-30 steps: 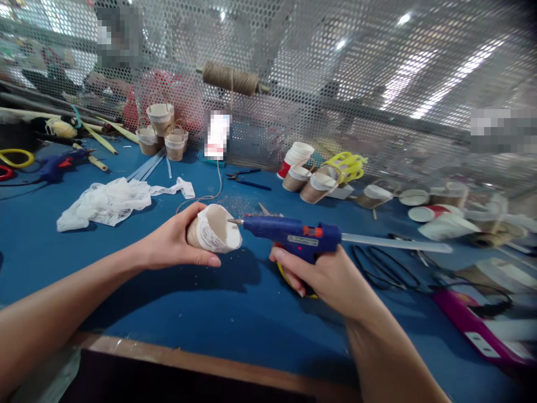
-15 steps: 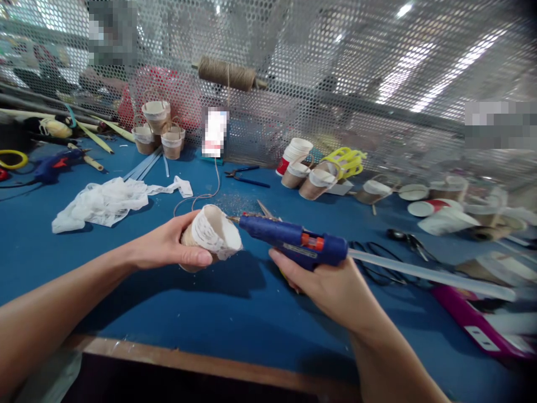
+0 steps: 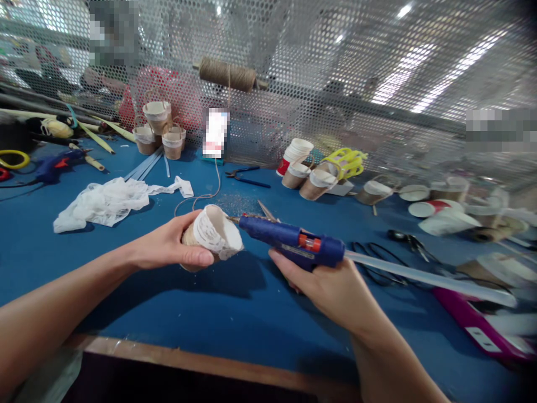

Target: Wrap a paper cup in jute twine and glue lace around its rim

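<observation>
My left hand [image 3: 178, 243] is wrapped round a tilted paper cup [image 3: 212, 232], covered in brown twine with white lace along its rim. The cup's open mouth faces right and up. In my right hand [image 3: 319, 280] is a blue glue gun [image 3: 289, 238], its nozzle at the far side of the cup's rim; whether the two touch I cannot tell. A long clear glue stick [image 3: 428, 277] sticks out of the gun's back. Behind the gun, a pair of scissors [image 3: 267, 211] lies partly hidden on the blue table [image 3: 235, 330].
White lace [image 3: 104, 204] lies heaped at left, near a second glue gun [image 3: 59, 164]. Blue-handled pliers [image 3: 247, 177] and finished small baskets [image 3: 157, 116] stand farther back. More cups [image 3: 319, 182] line the mesh wall. A purple power strip [image 3: 478, 327] lies at right.
The glue gun's rear end has shifted slightly left, and its trigger-side red part looks a little different. The cup and my left hand have hardly moved.
</observation>
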Demonstrator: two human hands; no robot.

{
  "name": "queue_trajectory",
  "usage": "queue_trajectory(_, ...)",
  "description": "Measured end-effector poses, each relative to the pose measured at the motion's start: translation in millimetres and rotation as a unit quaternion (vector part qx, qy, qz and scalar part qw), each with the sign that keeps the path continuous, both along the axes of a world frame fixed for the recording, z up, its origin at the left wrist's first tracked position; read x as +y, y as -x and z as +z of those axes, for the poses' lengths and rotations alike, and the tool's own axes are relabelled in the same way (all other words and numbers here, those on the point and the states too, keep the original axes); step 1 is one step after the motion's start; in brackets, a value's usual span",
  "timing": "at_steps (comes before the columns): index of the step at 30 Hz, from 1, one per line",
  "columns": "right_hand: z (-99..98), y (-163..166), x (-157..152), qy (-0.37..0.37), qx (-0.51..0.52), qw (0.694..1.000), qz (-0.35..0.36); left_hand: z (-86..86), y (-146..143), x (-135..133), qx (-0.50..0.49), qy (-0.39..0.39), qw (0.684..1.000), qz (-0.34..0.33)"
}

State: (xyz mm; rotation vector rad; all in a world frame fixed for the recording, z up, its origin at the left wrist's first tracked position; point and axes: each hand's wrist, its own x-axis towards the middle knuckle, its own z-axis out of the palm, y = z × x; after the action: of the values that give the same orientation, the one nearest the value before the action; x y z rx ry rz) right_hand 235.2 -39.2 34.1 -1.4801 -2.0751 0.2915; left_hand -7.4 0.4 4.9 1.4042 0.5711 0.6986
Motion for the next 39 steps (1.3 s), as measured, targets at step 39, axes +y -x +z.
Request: queue_trajectory(39, 14.2, -8, 10, 0.288, 0.178, 0.938, 0.068, 6.6, 10, 2, 0.026, 0.009, 0.999, -0.043)
